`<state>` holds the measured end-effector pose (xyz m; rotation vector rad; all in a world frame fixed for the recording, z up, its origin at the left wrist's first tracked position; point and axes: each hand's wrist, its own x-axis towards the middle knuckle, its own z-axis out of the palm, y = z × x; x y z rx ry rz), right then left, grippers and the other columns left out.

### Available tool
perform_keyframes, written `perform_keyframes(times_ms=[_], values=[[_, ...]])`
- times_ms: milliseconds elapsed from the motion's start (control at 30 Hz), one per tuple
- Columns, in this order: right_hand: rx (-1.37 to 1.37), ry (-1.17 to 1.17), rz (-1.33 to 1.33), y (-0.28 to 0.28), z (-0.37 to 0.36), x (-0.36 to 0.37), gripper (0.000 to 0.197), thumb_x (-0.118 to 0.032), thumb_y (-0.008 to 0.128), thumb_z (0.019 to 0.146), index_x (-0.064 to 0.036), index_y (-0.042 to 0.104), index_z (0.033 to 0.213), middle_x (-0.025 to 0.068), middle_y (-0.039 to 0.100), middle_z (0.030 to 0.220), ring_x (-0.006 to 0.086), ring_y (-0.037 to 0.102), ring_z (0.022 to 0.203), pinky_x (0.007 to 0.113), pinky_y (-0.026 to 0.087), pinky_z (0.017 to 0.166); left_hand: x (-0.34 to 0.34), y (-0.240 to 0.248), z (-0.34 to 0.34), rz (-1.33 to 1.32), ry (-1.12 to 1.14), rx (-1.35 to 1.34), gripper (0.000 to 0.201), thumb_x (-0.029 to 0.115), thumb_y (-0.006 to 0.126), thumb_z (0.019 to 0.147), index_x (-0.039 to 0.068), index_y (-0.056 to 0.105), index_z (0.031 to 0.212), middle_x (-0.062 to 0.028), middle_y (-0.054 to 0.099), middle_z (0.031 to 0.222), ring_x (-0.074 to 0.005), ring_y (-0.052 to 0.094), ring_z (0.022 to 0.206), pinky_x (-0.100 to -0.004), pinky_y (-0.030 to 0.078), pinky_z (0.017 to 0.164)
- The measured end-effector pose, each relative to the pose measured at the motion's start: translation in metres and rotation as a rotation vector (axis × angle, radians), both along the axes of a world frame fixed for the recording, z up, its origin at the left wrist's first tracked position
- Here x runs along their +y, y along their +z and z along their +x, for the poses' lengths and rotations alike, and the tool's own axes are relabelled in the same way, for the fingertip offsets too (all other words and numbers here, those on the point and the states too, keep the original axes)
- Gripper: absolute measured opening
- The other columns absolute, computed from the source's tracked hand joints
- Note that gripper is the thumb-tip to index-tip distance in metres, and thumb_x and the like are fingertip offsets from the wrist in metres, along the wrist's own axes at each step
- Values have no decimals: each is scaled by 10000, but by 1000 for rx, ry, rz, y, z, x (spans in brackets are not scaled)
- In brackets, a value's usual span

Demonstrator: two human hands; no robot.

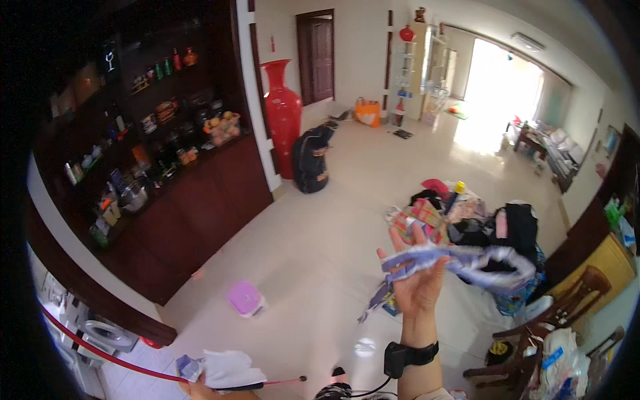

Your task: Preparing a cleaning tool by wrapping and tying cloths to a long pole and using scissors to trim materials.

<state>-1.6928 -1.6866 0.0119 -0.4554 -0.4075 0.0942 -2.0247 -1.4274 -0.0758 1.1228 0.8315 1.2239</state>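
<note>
My right hand is raised in front of me, palm up with the fingertips apart. Its thumb lies over a lavender-and-white cloth strip, whose far end loops to the right and is blurred. At the lower left edge, my left hand is closed around a long thin red pole with a black grip section; part of this hand is cut off by the frame. Beside it are a white cloth and a small lavender-grey piece of cloth. Whether the left hand holds these too, I cannot tell.
A heap of clothes lies on the floor beyond my right hand. A pink-lidded tub stands ahead. A wooden chair is at right, a dark cabinet at left, with a red vase and a black bag behind.
</note>
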Motion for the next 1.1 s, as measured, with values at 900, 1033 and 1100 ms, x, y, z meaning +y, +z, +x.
perform_keyframes(times_ms=[900,1033,1100], values=[[-905,561,-1458,-62,315,402,204,-141,551,749,8,568,888,150,575,776,244,562,660,318,448,598,179,95,237,260,347,-455,315,232,435,880,34,462,1125,-45,557,923,-53,472,548,-198,422,476],[-682,740,-1251,-56,319,493,214,-135,582,753,9,568,911,100,563,741,156,521,620,266,420,561,222,87,248,204,671,-338,347,257,430,883,33,445,1147,-77,541,983,-141,547,691,-272,471,566],[-583,835,-1200,-50,316,542,208,-130,590,753,7,568,908,90,560,738,142,513,620,258,418,559,249,83,249,189,693,-409,356,262,431,883,33,439,1155,-86,534,1001,-176,564,746,-298,480,597]])
